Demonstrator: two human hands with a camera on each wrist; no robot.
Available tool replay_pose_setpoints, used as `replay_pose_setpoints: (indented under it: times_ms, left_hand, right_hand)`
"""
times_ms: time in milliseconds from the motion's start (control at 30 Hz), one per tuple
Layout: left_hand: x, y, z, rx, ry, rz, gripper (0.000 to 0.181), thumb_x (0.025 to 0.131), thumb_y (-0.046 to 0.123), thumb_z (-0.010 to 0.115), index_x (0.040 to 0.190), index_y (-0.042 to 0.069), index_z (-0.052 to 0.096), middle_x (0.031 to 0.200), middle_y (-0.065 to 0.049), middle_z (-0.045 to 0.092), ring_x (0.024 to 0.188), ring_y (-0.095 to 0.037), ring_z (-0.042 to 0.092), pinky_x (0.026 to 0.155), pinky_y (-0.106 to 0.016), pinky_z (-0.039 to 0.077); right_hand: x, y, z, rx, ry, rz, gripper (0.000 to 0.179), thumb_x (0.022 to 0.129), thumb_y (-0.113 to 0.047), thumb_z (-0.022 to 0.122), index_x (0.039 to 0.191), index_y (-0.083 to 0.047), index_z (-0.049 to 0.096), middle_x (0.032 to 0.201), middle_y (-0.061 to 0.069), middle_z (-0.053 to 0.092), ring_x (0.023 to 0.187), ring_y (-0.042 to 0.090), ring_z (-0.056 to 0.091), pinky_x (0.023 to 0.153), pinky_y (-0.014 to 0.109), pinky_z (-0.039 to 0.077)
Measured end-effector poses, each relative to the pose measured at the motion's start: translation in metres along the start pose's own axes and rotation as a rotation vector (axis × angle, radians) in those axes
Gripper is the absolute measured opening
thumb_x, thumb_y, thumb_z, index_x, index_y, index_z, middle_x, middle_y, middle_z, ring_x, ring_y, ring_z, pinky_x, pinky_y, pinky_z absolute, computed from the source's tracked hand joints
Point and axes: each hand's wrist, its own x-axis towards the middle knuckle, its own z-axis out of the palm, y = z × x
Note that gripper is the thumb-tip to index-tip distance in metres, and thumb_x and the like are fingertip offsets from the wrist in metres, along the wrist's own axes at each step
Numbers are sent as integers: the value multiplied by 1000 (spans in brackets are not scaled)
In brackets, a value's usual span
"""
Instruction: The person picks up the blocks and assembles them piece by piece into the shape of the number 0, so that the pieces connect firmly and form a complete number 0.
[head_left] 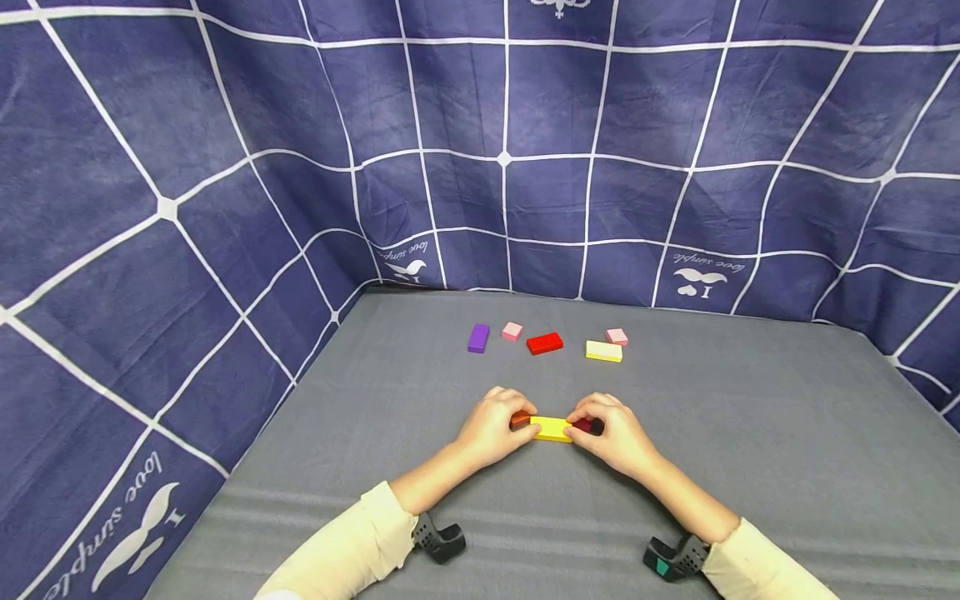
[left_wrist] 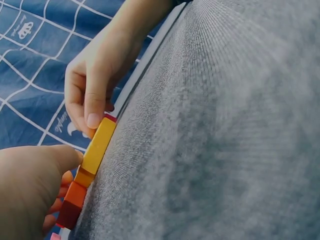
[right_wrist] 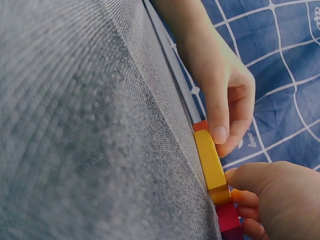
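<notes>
A yellow block (head_left: pixel 551 429) lies on the grey surface in the head view, between an orange block (head_left: pixel 520 420) on its left and a dark red block (head_left: pixel 582 425) on its right. My left hand (head_left: pixel 497 427) pinches the yellow block's left end between thumb and fingers. At the opposite end, my right hand (head_left: pixel 613 433) pinches it likewise. In the left wrist view the orange block (left_wrist: pixel 72 204) stands close against the yellow block (left_wrist: pixel 96 150). The red block (right_wrist: pixel 229 221) adjoins the yellow one (right_wrist: pixel 211 165) in the right wrist view. Both outer blocks are partly hidden by fingers.
Farther back lie a purple block (head_left: pixel 478 338), a pink block (head_left: pixel 512 332), a red block (head_left: pixel 544 343), a pale yellow block (head_left: pixel 603 351) and another pink block (head_left: pixel 617 337). A blue, white-lined cloth (head_left: pixel 555 200) hangs behind and to the left of the grey surface (head_left: pixel 720 400).
</notes>
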Motion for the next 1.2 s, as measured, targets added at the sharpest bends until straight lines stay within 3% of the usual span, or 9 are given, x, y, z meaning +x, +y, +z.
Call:
replay_pose_setpoints:
  times_ms: [767,1033,1200]
  left_hand:
    - [-1,-4,3,-2,13,41,13,81,20,78,90,12,73,92,1,67,87,-17,56,75,-26,46]
    - [-1,-3,2,8,14,43,13,81,20,78,90,11,73,92,1,66,88,-17,56,76,-27,46]
    - [-1,-3,3,3,8,40,14,81,20,78,89,12,73,91,2,66,87,-16,55,76,-27,46]
  right_hand:
    - [2,-2,-2,9,-8,16,15,73,-9,84,84,-14,74,85,-9,63,78,11,54,65,27,46]
    - [16,-6,-17,15,-1,105,13,77,-10,81,88,-9,74,86,-6,65,77,16,55,65,32,48]
    - [28,10,-26,-12,16,175,13,78,-9,79,90,-8,74,88,-1,66,78,18,56,65,32,46]
